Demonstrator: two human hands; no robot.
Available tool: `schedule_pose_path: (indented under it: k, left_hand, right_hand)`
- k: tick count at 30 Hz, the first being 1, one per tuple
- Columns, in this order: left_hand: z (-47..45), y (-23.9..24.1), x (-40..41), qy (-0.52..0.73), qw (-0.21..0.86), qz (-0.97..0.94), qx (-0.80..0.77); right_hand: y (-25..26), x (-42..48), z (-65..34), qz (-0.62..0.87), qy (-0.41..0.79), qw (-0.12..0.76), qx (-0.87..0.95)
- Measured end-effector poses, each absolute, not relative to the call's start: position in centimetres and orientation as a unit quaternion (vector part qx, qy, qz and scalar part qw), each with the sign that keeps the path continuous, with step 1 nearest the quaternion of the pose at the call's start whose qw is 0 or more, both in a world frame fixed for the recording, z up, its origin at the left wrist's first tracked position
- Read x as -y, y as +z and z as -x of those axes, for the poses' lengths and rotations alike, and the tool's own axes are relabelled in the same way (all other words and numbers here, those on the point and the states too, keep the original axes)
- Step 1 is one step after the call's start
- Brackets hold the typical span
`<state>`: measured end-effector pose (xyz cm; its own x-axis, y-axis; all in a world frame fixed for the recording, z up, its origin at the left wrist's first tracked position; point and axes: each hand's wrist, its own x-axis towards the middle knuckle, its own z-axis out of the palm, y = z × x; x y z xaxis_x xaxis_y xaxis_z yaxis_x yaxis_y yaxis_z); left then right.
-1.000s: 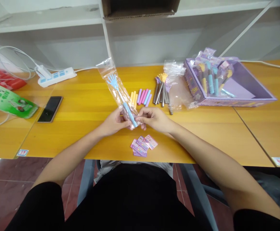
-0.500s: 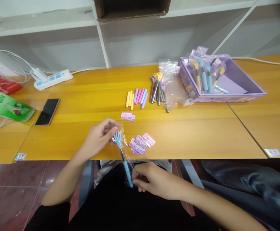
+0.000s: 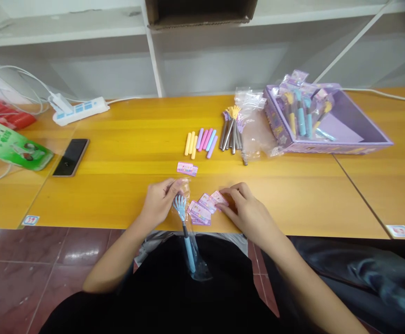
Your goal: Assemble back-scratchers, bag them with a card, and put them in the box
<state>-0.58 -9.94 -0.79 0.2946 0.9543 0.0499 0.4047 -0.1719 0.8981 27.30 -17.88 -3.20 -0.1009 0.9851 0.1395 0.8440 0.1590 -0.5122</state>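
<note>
My left hand (image 3: 160, 202) pinches the top of a clear bag (image 3: 197, 264) that holds a blue hand-shaped back scratcher (image 3: 184, 232). The bag hangs down over the table's front edge onto my lap. My right hand (image 3: 246, 208) rests on a small pile of pink and purple cards (image 3: 204, 211) near the table's front edge, fingertips touching the rightmost card. One more card (image 3: 187, 168) lies apart, a little farther back.
Coloured handle sleeves (image 3: 200, 141), metal scratcher rods (image 3: 233, 134) and empty clear bags (image 3: 254, 125) lie mid-table. A purple box (image 3: 344, 144) with bagged scratchers stands at the right. A phone (image 3: 71, 157), power strip (image 3: 80, 110) and green packet (image 3: 10, 148) sit at the left.
The bag was turned from upright over the table to hanging off the front edge. My right hand let go of the handle end and moved up to the cards.
</note>
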Motion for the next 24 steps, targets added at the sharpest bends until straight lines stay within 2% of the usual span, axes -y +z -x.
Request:
schedule_pose_path:
  k: [4,8,10,12,15,18,21,24]
  left_hand:
    - [0.7,-1.5,10.2,0.331,0.371,-0.727,-0.475]
    - [0.9,-1.9,10.2,0.348,0.397,-0.713,-0.461]
    - [1.0,-2.0,10.2,0.35,0.403,-0.709,-0.462]
    - [1.0,-1.9,10.3,0.351,0.401,-0.707,-0.465]
    - [0.9,-1.9,10.5,0.35,0.403,-0.708,-0.462]
    - [1.1,-1.9,10.5,0.353,0.378,-0.729,-0.448]
    - [1.3,-2.0,10.4,0.365,0.355,-0.762,-0.4]
    - [1.3,-1.8,10.3,0.342,0.341,-0.774,-0.409]
  right_hand:
    - [-2.9,17.5,-28.3,0.609,0.243,0.266,0.706]
    - [-1.6,17.3,-28.8,0.588,0.326,0.305,0.674]
    - [-0.6,17.4,-28.2,0.556,0.288,0.355,0.694]
    - [0.4,17.4,-26.8,0.481,0.195,0.39,0.761]
    - [1.8,16.8,-24.2,0.353,0.026,0.34,0.871]
    - [2.5,14.6,-22.4,0.329,-0.085,0.288,0.895]
    - [2.7,11.6,-22.1,0.323,-0.093,0.3,0.893]
    - [2.4,9.1,-22.5,0.303,-0.046,0.327,0.894]
